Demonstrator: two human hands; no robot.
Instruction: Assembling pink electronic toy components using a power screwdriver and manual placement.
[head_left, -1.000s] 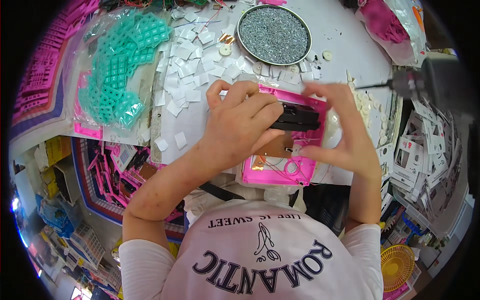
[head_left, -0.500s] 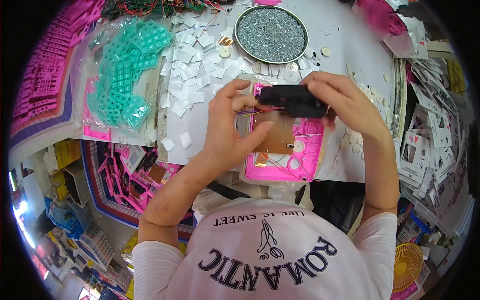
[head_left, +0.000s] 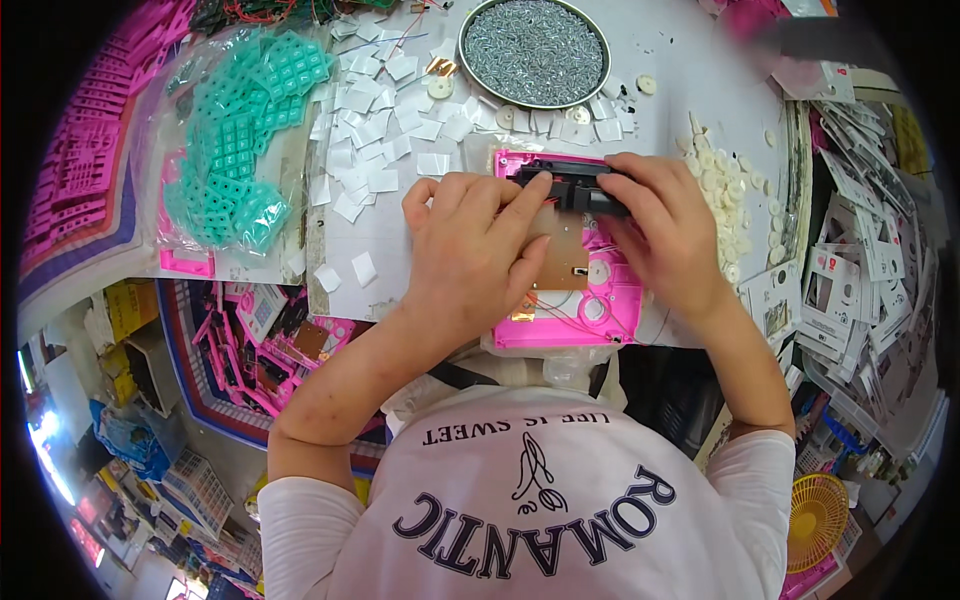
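A pink plastic case (head_left: pixel 625 325) lies in front of me with a brown circuit board (head_left: pixel 562 262) and thin wires inside it. Across its far end sits a long black plastic part (head_left: pixel 575 190). My right hand (head_left: pixel 668 230) grips the right end of this part between thumb and fingers. From the left, my left hand (head_left: pixel 465 245) presses its index fingertip onto the black part, with the other fingers bent and partly hidden. Its thumb lies over the board's left side. How the black part seats in the case is hidden by my fingers.
A round tray of small screws (head_left: pixel 535 55) stands beyond the case. White paper squares (head_left: pixel 385 130) and bagged teal keypads (head_left: pixel 235 150) lie left, cream discs (head_left: pixel 720 195) right. White printed cards (head_left: pixel 845 290) are piled at far right; pink parts fill a bin (head_left: pixel 265 345) lower left.
The black part has come down and left onto the far end of the case. My left hand has moved in from an open pose to press it; my right hand has followed the part.
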